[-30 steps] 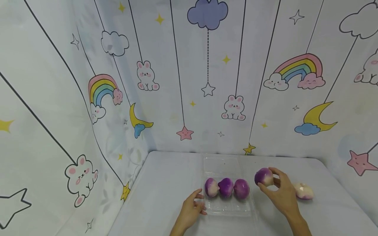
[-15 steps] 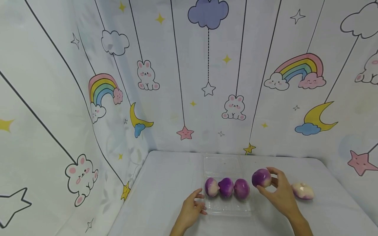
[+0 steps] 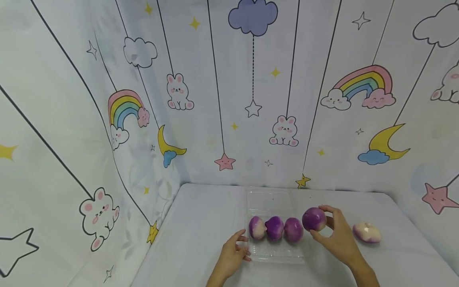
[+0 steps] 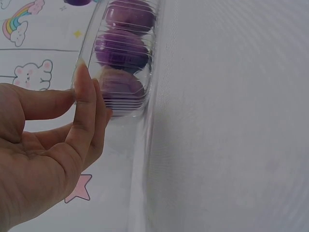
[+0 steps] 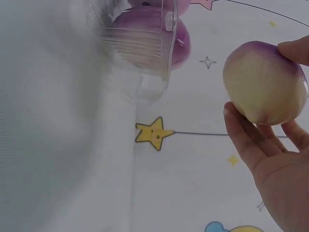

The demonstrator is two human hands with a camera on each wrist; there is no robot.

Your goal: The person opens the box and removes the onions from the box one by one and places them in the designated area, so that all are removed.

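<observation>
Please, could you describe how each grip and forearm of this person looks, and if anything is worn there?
The left grip and right grip are ungloved human hands; no ring shows on either. In the head view, the visible left forearm and right forearm show no sleeve, watch or cable.

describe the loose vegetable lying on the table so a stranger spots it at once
On the white table, find the clear box with three vegetables, then go right past the right hand. The loose vegetable lies there, neither boxed nor held. From the head camera it looks palest of all: mostly cream with a purple edge.
</observation>
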